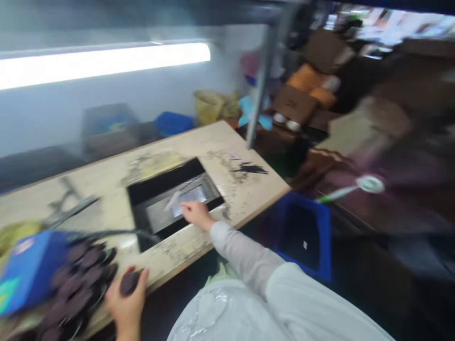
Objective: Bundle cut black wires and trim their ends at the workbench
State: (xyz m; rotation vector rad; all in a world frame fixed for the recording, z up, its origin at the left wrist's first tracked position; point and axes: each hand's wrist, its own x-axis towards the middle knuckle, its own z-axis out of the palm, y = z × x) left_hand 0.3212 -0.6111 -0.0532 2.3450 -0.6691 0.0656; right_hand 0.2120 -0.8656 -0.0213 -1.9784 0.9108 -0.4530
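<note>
My left hand [126,300] is at the table's front edge, fingers curled round a small dark round piece [130,282]. Beside it lies a heap of similar dark round pieces [76,289]. My right hand [197,214] reaches over a black-bordered panel [163,180] in the tabletop, its fingers closed together. Close to those fingertips is a blurred whitish strip [172,201]; whether they grip it is unclear. Under the hand, a bright, shiny rectangle [195,195] shows on the panel's grey middle.
A blue box [33,270] stands at left, near a grey metal tool [73,208]. Dark thin strips [252,168] lie at the table's right. A blue bin [325,246] is below that corner, near a spinning fan [370,183]. A metal post [258,94] rises behind.
</note>
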